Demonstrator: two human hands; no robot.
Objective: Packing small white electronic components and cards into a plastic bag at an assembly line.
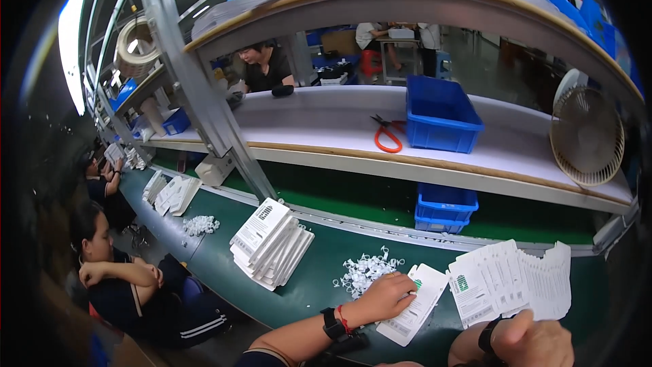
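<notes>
My left hand (384, 298) lies over a flat white printed card (429, 299) with a green mark. Its fingertips are pinched together at the card's surface, and a small white piece seems to show at them. Beside that hand is a heap of small white plastic ring-shaped pieces (363, 273). My right hand (536, 344) is raised at the lower right, its fingers bent and partly hidden, so what it may hold does not show. Just beyond it, a fanned row of similar white cards (483, 283) lies on the green table (333, 245).
A tall stack of white cards (268, 241) stands to the left, with another ring heap (201, 225) beyond. Blue bins (445, 207) sit under the shelf. On the shelf are a blue bin (443, 115), red-handled cutters (388, 137) and a fan (587, 132). A co-worker (122, 278) sits at left.
</notes>
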